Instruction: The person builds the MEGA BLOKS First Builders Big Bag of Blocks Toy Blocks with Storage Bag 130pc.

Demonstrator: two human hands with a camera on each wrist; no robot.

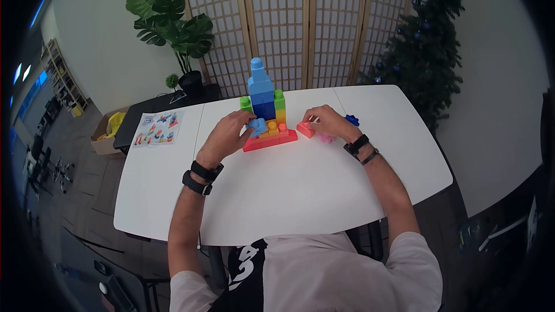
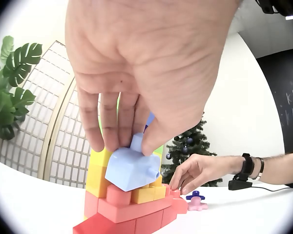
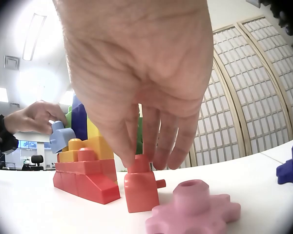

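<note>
My left hand (image 1: 225,136) pinches a light blue block (image 2: 132,168) by its top stud, fingers on one side and thumb on the other. The block is tilted, with a peg on its side, close over the front of a toy-block build (image 1: 263,108). That build has a long red base (image 1: 270,143), yellow blocks (image 3: 97,148), green blocks and a blue tower. To its right, my right hand (image 1: 332,122) pinches the stud of a small red block (image 3: 140,192) with a side peg. This block stands upright, low at the white table.
A pink gear piece (image 3: 200,209) lies beside the red block, and a dark blue gear piece (image 1: 351,120) sits farther right. On the left part of the white table (image 1: 277,196) lies a printed picture sheet (image 1: 157,129). A folding screen (image 1: 280,29) stands behind.
</note>
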